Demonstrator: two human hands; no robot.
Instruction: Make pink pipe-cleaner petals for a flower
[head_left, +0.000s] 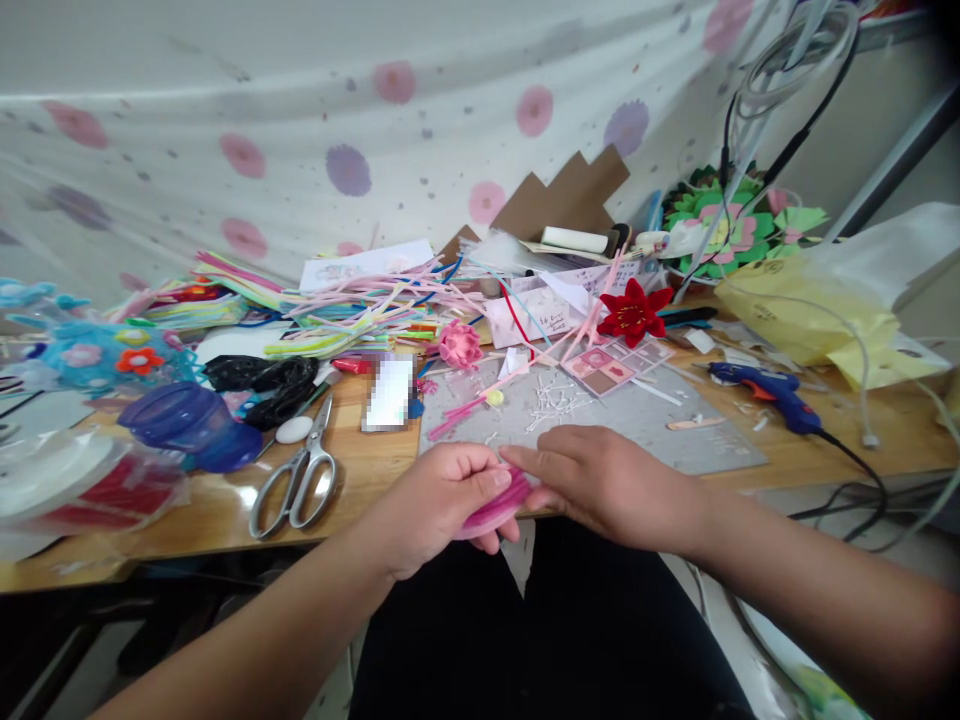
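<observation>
My left hand [461, 490] is closed on a pink pipe-cleaner piece [491, 515], gripping it between thumb and fingers just over the table's front edge. From the other side, my right hand [600, 480] pinches the far end of the same piece, its fingers laid across the top and the thumb lower down. Part of the piece is hidden by the fingers. Beyond the hands, a grey cutting board [720, 450] carries pink pipe cleaners [450, 418], small white scraps [559, 397] and a makeup palette [604, 368].
Scissors [300, 475] lie left of my hands, near a phone-like blurred rectangle [388, 393]. A blue glue gun [772, 390] with a cord rests at right. Bundled pipe cleaners [360, 310], a red flower [635, 312] and a pink flower [460, 345] sit farther back.
</observation>
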